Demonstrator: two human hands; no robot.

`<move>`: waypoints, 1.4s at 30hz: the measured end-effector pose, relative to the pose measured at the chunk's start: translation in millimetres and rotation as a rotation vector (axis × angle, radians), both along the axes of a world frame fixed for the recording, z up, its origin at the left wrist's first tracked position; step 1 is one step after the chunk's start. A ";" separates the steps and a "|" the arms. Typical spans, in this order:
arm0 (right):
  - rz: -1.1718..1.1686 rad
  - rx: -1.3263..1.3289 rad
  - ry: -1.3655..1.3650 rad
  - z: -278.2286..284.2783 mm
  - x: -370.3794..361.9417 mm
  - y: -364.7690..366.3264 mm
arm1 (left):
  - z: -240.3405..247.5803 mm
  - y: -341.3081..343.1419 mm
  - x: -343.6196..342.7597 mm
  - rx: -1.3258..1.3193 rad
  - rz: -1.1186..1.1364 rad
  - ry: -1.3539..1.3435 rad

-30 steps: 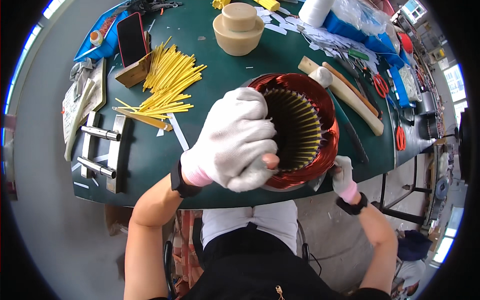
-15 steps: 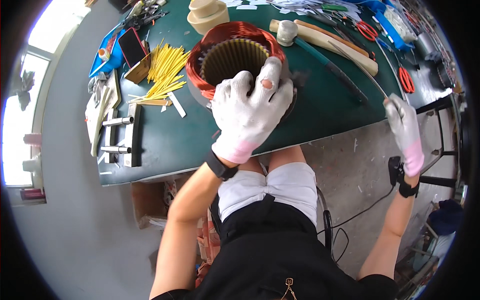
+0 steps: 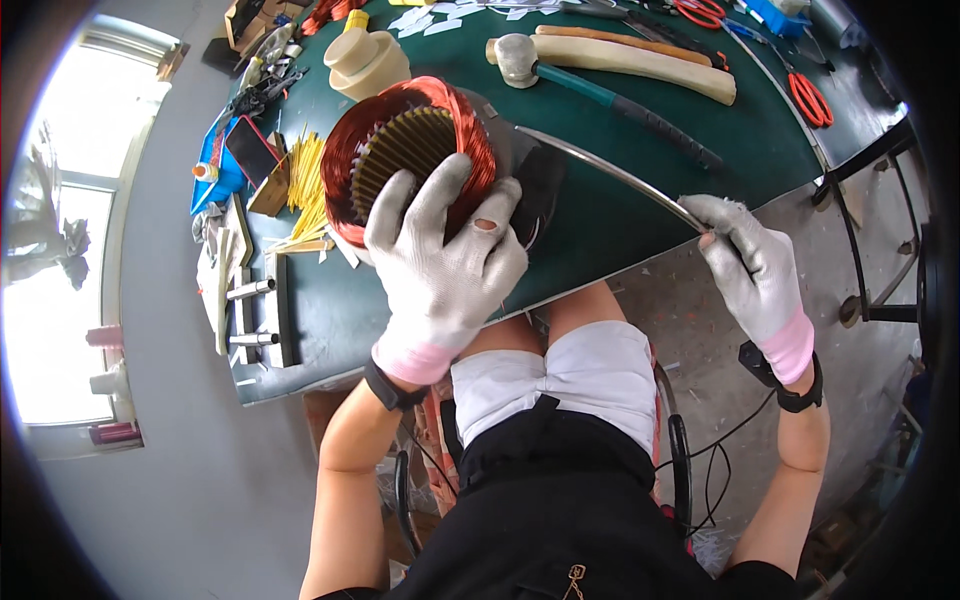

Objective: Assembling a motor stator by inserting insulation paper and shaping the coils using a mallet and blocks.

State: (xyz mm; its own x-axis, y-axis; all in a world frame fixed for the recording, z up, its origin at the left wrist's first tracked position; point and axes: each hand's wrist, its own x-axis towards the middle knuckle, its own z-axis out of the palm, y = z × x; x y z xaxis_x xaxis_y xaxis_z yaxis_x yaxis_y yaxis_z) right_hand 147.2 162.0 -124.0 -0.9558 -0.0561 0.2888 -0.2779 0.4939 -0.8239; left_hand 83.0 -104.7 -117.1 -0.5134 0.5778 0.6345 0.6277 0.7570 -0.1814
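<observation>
A round motor stator [image 3: 405, 150] wound with red-copper wire and a slotted yellowish core stands tilted on the green bench [image 3: 640, 190]. My left hand [image 3: 440, 260], in a white glove, is spread over its near rim and grips it. My right hand [image 3: 750, 265], also gloved, is off the bench's near edge and pinches the end of a long thin grey rod [image 3: 610, 175] that runs back toward the stator.
A hammer [image 3: 590, 85] and a long pale wooden bar [image 3: 640, 60] lie behind the stator. Yellow strips [image 3: 305, 190], a phone [image 3: 245, 150], a beige block [image 3: 365, 60], metal rods [image 3: 250, 310] sit left; red-handled scissors [image 3: 810, 100] lie right.
The view has shifted. My right hand rose from beside the bench and took hold of the long grey rod. My left hand stays on the stator.
</observation>
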 end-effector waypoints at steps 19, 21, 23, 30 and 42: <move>0.085 0.073 0.039 13.4 -15.0 8.0 | 9.2 -0.2 5.8 0.070 -0.044 0.007; 0.117 0.203 0.198 6.7 -19.2 14.3 | 15.1 -0.1 9.0 0.051 -0.019 -0.044; 0.137 0.321 0.213 20.8 -24.3 19.3 | 18.6 1.6 10.6 0.013 0.032 -0.085; 0.246 0.844 0.377 97.8 -48.3 -6.9 | 6.0 -36.0 4.8 0.136 -0.088 0.034; 0.257 0.815 0.222 71.6 -32.4 -29.6 | 23.1 -32.5 0.3 0.183 0.060 -0.175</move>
State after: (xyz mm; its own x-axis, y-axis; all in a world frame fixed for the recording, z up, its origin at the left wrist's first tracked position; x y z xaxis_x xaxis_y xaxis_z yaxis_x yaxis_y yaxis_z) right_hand 114.8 132.5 -52.4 -0.8117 -0.5313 0.2426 -0.5733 0.8042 -0.1567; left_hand 83.3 -137.3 -93.9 -0.6546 0.4270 0.6239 0.5906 0.8040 0.0694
